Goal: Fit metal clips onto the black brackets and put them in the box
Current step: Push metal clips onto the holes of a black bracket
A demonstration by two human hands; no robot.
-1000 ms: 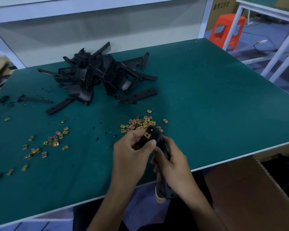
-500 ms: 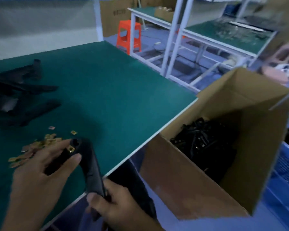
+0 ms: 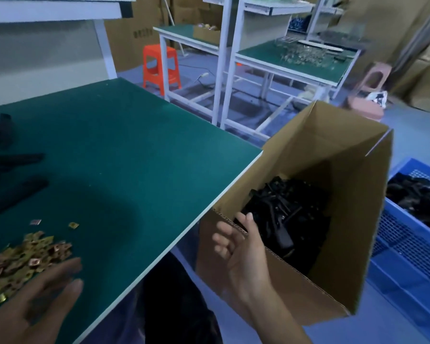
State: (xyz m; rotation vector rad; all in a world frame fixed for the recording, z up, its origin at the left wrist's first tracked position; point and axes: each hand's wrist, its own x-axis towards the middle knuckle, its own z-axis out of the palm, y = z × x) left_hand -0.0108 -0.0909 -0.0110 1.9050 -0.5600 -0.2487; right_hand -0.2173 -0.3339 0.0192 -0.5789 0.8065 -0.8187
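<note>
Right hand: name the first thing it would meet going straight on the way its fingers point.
Likely the rim of the cardboard box, just ahead of the right hand. Depth is unclear: held higher, it would clear that and reach the green table.

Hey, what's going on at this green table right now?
A person is working bare-handed at the green table. The right hand is open over the near rim of the cardboard box, which holds a heap of black brackets. The left hand is spread open beside the pile of metal clips on the table. Neither hand holds anything. A few loose brackets lie at the table's left edge.
</note>
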